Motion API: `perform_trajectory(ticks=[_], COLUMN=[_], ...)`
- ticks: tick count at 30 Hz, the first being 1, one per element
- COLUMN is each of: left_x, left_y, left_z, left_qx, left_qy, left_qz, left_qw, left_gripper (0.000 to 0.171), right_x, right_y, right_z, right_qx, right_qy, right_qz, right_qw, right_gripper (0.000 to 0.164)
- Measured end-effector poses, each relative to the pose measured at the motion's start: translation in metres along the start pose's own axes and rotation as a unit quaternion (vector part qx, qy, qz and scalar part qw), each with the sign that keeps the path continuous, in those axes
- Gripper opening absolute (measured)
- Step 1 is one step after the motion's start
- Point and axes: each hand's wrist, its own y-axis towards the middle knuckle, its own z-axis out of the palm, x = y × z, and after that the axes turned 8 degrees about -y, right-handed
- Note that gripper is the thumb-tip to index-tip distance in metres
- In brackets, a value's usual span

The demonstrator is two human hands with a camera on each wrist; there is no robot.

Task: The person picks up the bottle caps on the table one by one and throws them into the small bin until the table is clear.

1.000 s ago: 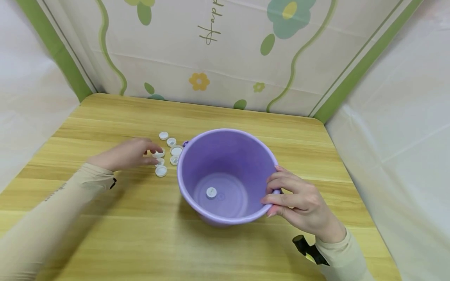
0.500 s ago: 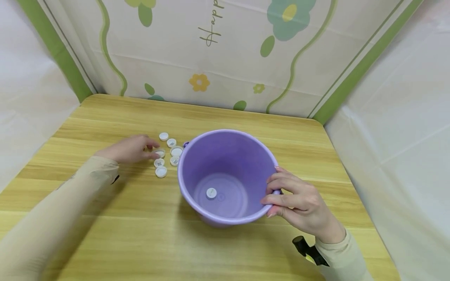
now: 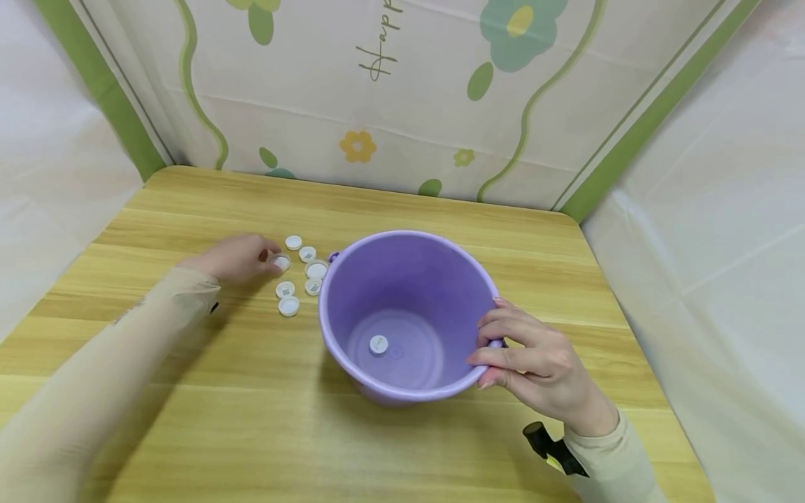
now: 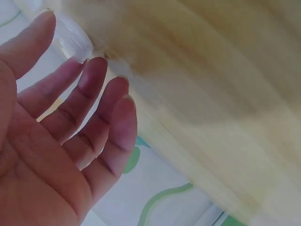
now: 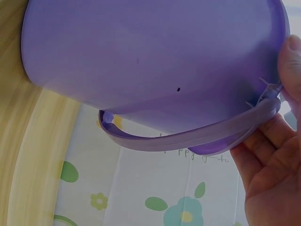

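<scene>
Below, wood-grain table [image 3: 239, 419], purple bucket [image 3: 409, 279] on top, flower-printed cloth [image 3: 415, 105] behind

The fingers [image 4: 95, 75] meet a ribbed white cap [image 4: 74, 40] — wooden tabletop [image 4: 211, 80] alongside.

Bucket [image 3: 409, 272] in smooth plastic with soft sheen, ribbed plastic cap [image 4: 74, 41], smooth wood-grain tabletop [image 3: 251, 426], matt cloth sleeves [image 3: 126, 363], creased cloth-like backdrop [image 3: 428, 98]

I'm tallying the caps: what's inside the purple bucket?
One white cap lies on the floor of the purple bucket, and the right hand reaches in over the rim. The near inner wall is hidden behind that rim; anything beneath the cap is covered.
</scene>
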Motion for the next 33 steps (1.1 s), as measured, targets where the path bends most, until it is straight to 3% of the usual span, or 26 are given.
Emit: perform_trajectory(ticks=[7,15,28,33], left_x=[-0.004,-0.024,-0.03,-0.03], left_y=[0.011,0.019,0.019,0.016], left_z=[0.0,0.005,0.005,0.007], left_qx=[-0.025,-0.032,-0.042,-0.031], left_qy=[0.048,0.071,0.106,0.103], left_qz=[-0.019,-0.022,-0.025,-0.029], left_qw=[0.9983,0.9967,0.9932,0.9937], left_gripper=[0.012,0.013,0.014,0.012], right_x=[0.002,0.002,0.0,0.001], right_y=[0.002,0.002,0.0,0.001], right_z=[0.0,0.002,0.003,0.002], right_qx=[-0.007,-0.019,-0.018,-0.014], right_qy=[-0.006,0.007,0.018,0.012], right_qz=[-0.001,0.0,0.001,0.002], right_qw=[1.0,1.0,1.0,1.0], right_gripper=[0.021,0.022,0.021,0.02])
